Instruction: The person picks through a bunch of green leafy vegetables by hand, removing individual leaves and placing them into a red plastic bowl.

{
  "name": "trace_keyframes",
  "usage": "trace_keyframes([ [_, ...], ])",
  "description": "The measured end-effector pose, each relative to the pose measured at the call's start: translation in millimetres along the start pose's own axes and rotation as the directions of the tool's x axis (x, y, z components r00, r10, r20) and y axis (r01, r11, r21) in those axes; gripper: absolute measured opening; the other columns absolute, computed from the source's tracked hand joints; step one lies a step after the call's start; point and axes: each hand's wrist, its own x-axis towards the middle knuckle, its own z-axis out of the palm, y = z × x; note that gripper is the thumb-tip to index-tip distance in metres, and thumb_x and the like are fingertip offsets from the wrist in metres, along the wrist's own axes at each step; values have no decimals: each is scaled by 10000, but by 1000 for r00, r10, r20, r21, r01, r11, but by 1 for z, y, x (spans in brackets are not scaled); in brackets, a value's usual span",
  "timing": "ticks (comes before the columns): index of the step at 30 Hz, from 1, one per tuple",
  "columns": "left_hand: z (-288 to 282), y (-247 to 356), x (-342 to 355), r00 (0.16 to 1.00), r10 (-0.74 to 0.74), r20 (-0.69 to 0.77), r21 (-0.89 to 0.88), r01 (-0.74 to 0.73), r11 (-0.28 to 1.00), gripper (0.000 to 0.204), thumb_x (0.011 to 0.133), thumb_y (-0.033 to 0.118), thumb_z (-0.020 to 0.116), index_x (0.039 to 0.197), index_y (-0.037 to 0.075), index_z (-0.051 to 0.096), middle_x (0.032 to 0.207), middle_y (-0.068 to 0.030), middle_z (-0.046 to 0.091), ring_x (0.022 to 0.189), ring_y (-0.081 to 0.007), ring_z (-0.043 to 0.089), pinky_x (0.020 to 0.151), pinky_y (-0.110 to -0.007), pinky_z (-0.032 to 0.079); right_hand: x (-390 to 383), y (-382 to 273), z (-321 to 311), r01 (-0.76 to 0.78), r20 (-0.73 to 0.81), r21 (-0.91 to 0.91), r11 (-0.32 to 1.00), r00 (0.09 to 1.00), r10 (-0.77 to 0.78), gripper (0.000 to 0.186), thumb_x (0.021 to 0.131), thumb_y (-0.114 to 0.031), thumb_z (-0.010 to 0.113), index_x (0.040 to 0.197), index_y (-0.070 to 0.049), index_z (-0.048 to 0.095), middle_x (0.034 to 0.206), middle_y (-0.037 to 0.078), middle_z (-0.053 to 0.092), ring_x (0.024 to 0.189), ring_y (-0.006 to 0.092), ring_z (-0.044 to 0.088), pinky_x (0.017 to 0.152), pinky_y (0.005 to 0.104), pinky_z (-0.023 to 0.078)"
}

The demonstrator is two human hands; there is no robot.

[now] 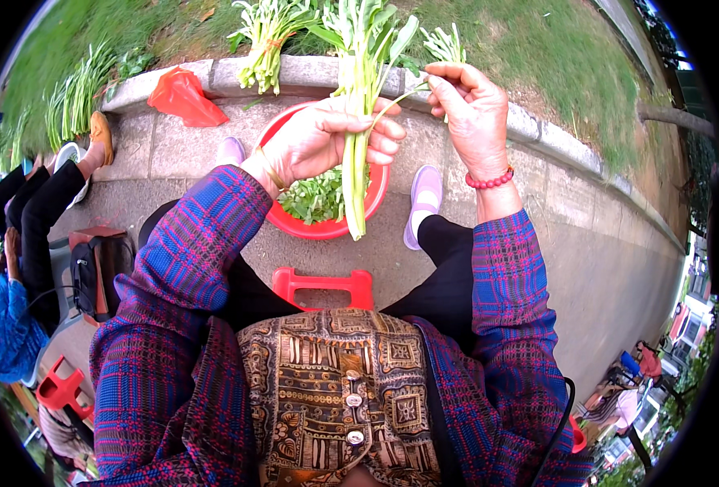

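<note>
My left hand [319,142] grips a bunch of pale green stalks with leafy tops [357,73] above a red plastic basin [293,229]. Slightly higher and to the right, my right hand [469,114] pinches the tip of a thin green stem [408,93] that branches from the held bunch. Chopped or picked green leaves [311,199] fill part of the basin, which sits on the pavement between my feet. The held stalks hide part of the basin and its contents. A red beaded bracelet circles my right wrist.
Bunches of greens [258,57] and a red plastic bag [182,101] lie along the curb [538,130] and grass ahead. A red stool [323,280] is between my legs. Other people [10,316] sit at the left beside a black bag [92,272]; more are at far right.
</note>
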Motion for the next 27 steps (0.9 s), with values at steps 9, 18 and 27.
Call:
trace_keyframes([
  [9,1,0,2,999,6,50,-16,-5,1000,518,936,156,521,1373,-61,347,1176,-192,595,972,-245,647,918,-437,509,2,0,-8,-12,3,62,998,1000,12,122,853,-56,647,965,-28,689,724,-12,645,612,34,583,520,175,462],
  [18,3,1,1,998,45,-38,67,-43,997,383,904,91,578,1248,-40,471,1102,-189,636,907,-235,672,855,-376,552,1,-3,-10,-9,29,13,1000,1000,8,125,855,-83,656,965,-33,690,721,-12,650,615,34,582,524,181,460],
  [27,3,-1,0,999,25,-23,199,-20,980,372,919,96,562,1243,-56,461,1075,-156,656,878,-178,675,844,-352,558,4,-1,-15,-25,-3,67,997,1000,25,208,900,-173,623,1049,-34,663,876,23,670,718,64,620,583,194,482],
])
